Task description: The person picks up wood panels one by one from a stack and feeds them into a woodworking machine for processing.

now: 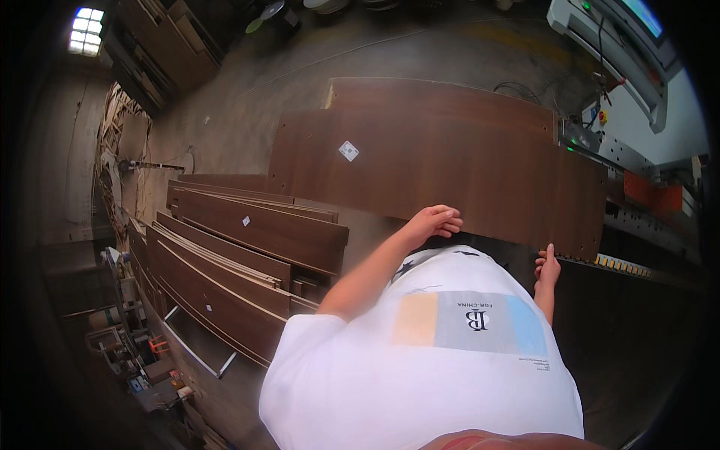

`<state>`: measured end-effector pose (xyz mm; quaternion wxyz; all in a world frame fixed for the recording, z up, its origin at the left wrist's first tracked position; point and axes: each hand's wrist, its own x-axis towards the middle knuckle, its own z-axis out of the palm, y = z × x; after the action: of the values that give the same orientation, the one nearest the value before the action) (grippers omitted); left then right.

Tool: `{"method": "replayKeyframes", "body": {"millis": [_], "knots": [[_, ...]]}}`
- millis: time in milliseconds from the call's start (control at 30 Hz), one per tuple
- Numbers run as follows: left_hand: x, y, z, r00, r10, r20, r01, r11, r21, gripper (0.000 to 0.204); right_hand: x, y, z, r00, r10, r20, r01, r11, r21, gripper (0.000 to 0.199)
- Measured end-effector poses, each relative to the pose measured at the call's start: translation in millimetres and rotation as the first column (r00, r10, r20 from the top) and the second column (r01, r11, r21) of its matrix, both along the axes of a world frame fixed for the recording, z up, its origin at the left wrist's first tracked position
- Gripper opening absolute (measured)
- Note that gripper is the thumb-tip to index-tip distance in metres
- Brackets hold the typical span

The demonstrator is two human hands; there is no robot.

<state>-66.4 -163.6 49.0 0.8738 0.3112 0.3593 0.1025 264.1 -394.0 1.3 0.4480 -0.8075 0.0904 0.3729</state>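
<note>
Grey concrete floor (225, 124) ran through a dim workshop. Before me, across the middle of the view, lay a wide dark-brown board (442, 180), flat, with a small white label (349, 151) toward its left end and small holes near its ends. Another brown board (442, 96) showed past its far edge. My right hand (547, 268) was closed on the near edge by the right corner, thumb uppermost. My left hand (435, 223) was at the same edge, nearer the middle, fingers loosely bent; I cannot tell whether they gripped or touched it. Just beyond the right end stood a machine with a perforated metal rail (634, 225), a yellow-toothed strip (622, 265) and, higher up, a lit screen (642, 15). To my left, stacked brown boards (262, 231) lay in rows. A bright window (86, 32) showed at upper left.
</note>
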Motion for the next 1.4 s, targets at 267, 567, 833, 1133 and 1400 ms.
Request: {"method": "replayKeyframes", "body": {"millis": [267, 567, 833, 1133, 1400], "knots": [[-86, 147, -48, 0.841, 0.432, 0.325, -0.416, 0.901, -0.122, 0.047, 2, 3, 3, 1.0, -0.001, 0.026, 0.003, 0.998, -0.066, 0.047], [-428, 301, -92, -0.334, 0.941, 0.046, -0.661, -0.269, 0.701, 0.036, 5, 7, 4, 0.994, 0.071, 0.077, -0.053, 0.974, -0.219, 0.051], [-250, 162, -42, 0.793, 0.585, 0.172, -0.607, 0.732, 0.31, 0.032, 0, 11, -10, 0.997, -0.024, 0.076, 0.038, 0.981, -0.19, 0.048], [-350, 186, -67, 0.533, 0.743, 0.405, -0.834, 0.542, 0.104, 0.041, 1, 15, -10, 0.996, -0.016, 0.086, 0.034, 0.977, -0.212, 0.05], [-506, 212, -84, 0.316, 0.645, -0.695, 0.314, 0.62, 0.719, 0.046, -23, 21, -2, 0.995, 0.062, 0.081, -0.045, 0.978, -0.205, 0.05]]}}
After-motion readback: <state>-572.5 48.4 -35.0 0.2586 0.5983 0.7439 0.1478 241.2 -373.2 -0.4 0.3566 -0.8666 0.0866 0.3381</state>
